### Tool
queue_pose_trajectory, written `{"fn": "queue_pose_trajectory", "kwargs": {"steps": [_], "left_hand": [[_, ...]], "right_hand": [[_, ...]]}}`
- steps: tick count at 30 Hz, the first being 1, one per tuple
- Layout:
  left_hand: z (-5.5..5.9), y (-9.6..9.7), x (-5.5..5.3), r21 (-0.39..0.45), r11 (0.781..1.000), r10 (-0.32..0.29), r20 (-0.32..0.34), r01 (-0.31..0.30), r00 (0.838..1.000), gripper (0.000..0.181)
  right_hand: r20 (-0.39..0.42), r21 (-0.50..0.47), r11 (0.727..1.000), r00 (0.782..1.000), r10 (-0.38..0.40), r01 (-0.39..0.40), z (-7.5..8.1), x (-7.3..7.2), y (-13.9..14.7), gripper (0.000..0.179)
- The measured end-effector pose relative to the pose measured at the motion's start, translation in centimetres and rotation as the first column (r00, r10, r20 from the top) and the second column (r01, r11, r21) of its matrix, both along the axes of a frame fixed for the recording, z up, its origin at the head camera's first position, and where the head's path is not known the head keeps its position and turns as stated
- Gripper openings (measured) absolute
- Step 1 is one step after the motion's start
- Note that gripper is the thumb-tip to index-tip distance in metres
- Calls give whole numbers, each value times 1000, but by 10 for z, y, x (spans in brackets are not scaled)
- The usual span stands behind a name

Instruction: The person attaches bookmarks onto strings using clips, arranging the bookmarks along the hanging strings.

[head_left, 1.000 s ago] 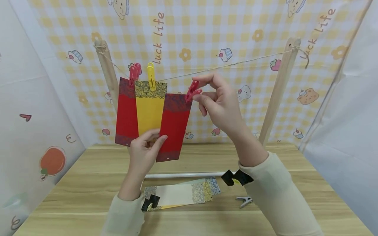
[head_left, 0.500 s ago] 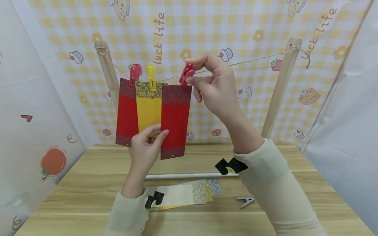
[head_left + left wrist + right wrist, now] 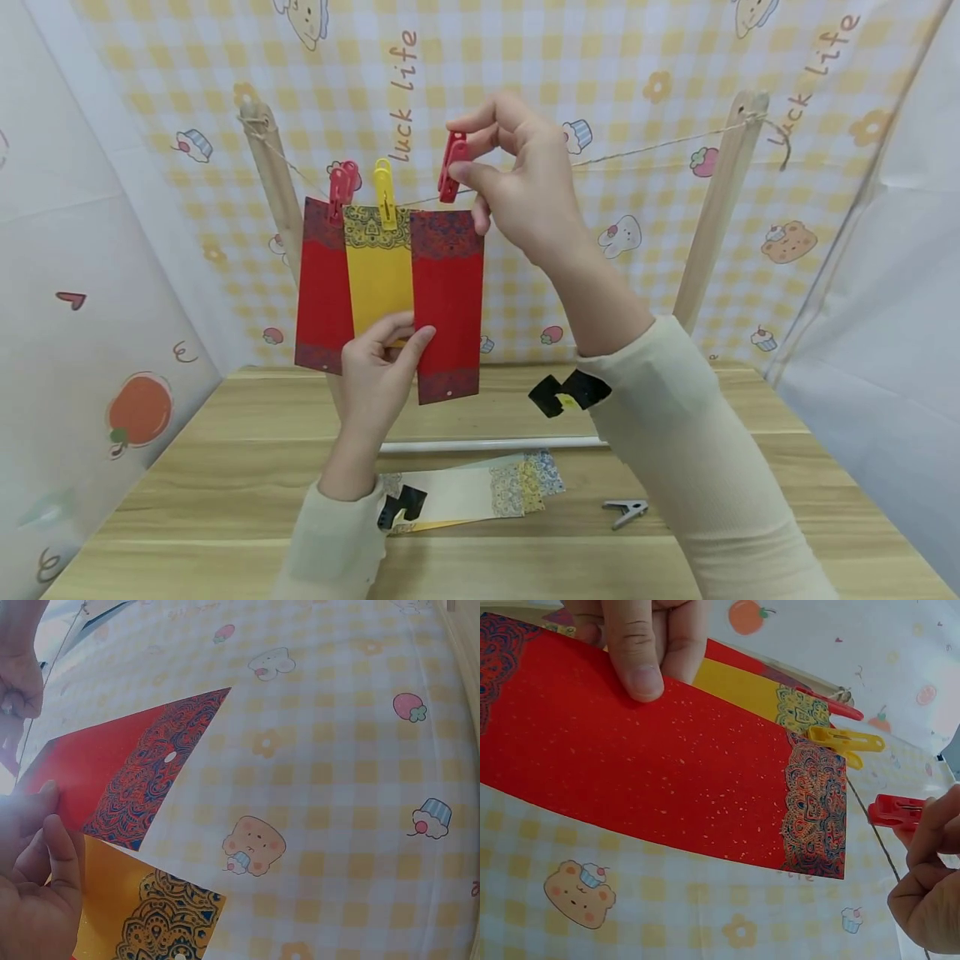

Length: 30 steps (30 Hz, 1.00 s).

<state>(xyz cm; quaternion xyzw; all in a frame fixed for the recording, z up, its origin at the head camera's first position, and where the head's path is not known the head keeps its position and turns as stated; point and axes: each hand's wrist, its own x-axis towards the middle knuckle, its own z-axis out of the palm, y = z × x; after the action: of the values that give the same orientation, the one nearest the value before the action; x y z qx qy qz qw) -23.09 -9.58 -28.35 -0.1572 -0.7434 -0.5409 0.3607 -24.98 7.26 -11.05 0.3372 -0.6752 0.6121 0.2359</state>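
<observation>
My left hand [image 3: 378, 367] pinches the side edge of a red card [image 3: 448, 308] with patterned ends, thumb in front. The card stands upright beside a yellow card [image 3: 378, 283], its top at the string [image 3: 652, 148]. Above that top edge my right hand [image 3: 525, 171] pinches a red clothespin [image 3: 452, 167] between thumb and fingers. In the right wrist view the red clothespin [image 3: 895, 811] is apart from the card's patterned end. A yellow clothespin [image 3: 385, 193] grips the yellow card on the string; another red clothespin [image 3: 341, 190] holds a second red card [image 3: 322, 292] at the left.
Wooden posts [image 3: 720, 208] carry the string at both sides. On the table [image 3: 225, 500] lie a stack of patterned cards [image 3: 457, 496], a white rod [image 3: 495, 446] and a grey clip [image 3: 626, 511]. A checked cloth [image 3: 525, 67] hangs behind.
The red clothespin in my right hand has come off the card's top corner and moved up and left above it. My left hand has raised the red card slightly and turned it more upright.
</observation>
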Motion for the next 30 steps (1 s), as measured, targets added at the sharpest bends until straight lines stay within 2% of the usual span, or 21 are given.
{"fn": "queue_pose_trajectory", "kwargs": {"steps": [7,12,18,26,30], "left_hand": [[-1,1,0,13,1000,-11,17,11,1000,21],[0,1,2,18,1000,-3,51,2,999,22],[1,2,1,20,1000,2,52,-3,999,24],[1,3,2,-32,996,89,56,-88,994,25],[1,4,1,-11,998,55,32,-55,998,25]], "right_hand": [[91,89,996,995,-37,29,6,-4,-1,20],[128,141,990,992,-14,-4,3,-8,2,20],[159,185,982,987,-1,-29,0,-9,3,21],[200,229,972,980,1,-48,-2,-10,6,25],[220,275,960,975,-15,-47,-2,-10,7,30]]}}
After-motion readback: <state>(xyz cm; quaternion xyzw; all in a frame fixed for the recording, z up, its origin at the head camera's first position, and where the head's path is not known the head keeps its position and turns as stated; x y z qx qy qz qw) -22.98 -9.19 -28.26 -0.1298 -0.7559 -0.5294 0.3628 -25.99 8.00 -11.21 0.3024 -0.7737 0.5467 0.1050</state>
